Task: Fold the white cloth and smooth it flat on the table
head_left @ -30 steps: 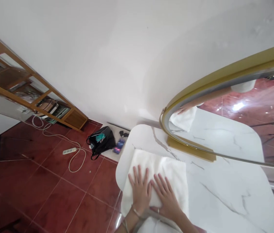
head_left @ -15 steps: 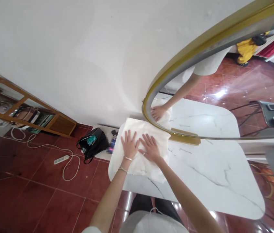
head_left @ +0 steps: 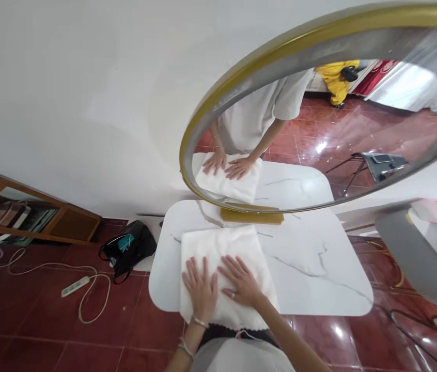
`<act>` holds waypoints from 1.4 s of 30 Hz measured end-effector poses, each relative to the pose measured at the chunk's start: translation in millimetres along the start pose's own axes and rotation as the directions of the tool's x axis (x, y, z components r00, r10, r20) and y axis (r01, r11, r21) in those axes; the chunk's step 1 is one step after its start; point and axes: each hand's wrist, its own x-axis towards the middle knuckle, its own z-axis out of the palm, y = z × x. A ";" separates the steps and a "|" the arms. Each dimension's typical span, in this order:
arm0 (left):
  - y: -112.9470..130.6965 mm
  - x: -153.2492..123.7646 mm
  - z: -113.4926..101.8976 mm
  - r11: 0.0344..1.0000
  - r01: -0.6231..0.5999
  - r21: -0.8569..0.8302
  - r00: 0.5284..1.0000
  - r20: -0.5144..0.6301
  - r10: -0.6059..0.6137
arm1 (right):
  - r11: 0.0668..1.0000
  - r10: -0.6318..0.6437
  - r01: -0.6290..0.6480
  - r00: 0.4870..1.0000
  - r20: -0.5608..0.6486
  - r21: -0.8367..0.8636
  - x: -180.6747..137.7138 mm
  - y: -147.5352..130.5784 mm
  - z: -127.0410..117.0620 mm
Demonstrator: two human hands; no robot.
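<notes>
Left hand: the left hand (head_left: pixel 200 290) lies flat, palm down, fingers spread, on the near part of the towel, gripping nothing; bracelets circle the wrist.
Right hand: the right hand (head_left: pixel 242 281) lies flat just beside the left, fingers apart and pointing up-left, pressing the cloth rather than clasping it (a ring shows on one finger).
Towel: the white towel (head_left: pixel 237 248) is spread on the left part of the table, its near edge hanging a little over the table's front edge.
Table: the white marble-look table (head_left: pixel 319 274) has rounded corners and grey veins, and is bare to the right of the towel.
Mirror: the round gold-framed mirror (head_left: pixel 187 150) stands on a gold base at the table's far edge, against the wall; it reflects both hands on the towel.
Floor: red tiles to the left carry a black bag (head_left: pixel 127 248) near the table and, farther left, a white power strip (head_left: pixel 75 285) with its cord looped.
</notes>
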 end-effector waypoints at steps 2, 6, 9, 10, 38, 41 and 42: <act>41.7 -3.7 9.0 0.995 -0.052 -0.090 0.994 0.090 0.061 | 0.985 0.157 -0.164 0.980 -0.125 -0.049 -47.5 30.2 -12.5; 118.5 18.2 19.4 0.968 -0.026 -0.249 0.954 0.284 0.098 | 0.873 0.410 -0.471 0.851 -0.329 -0.130 -138.8 91.9 -37.7; 164.4 55.6 22.3 0.961 0.032 -0.274 0.920 0.385 0.079 | 0.846 0.438 -0.513 0.823 -0.363 -0.143 -180.3 121.8 -51.7; 177.0 68.5 22.9 0.956 0.022 -0.294 0.899 0.424 0.110 | 0.846 0.441 -0.516 0.819 -0.367 -0.133 -187.0 126.9 -54.7; 143.1 105.6 -214.2 0.630 -0.642 -0.437 0.624 0.178 0.761 | 0.830 0.375 -0.441 0.895 0.243 0.341 -89.8 83.9 -239.7; 125.3 111.5 -232.0 0.690 -0.575 -0.440 0.681 0.209 0.701 | 0.750 0.498 -0.566 0.824 0.271 0.344 -108.9 103.6 -249.4; 118.7 112.9 -234.3 0.709 -0.547 -0.445 0.698 0.225 0.680 | 0.732 0.522 -0.585 0.811 0.266 0.349 -112.4 109.2 -251.5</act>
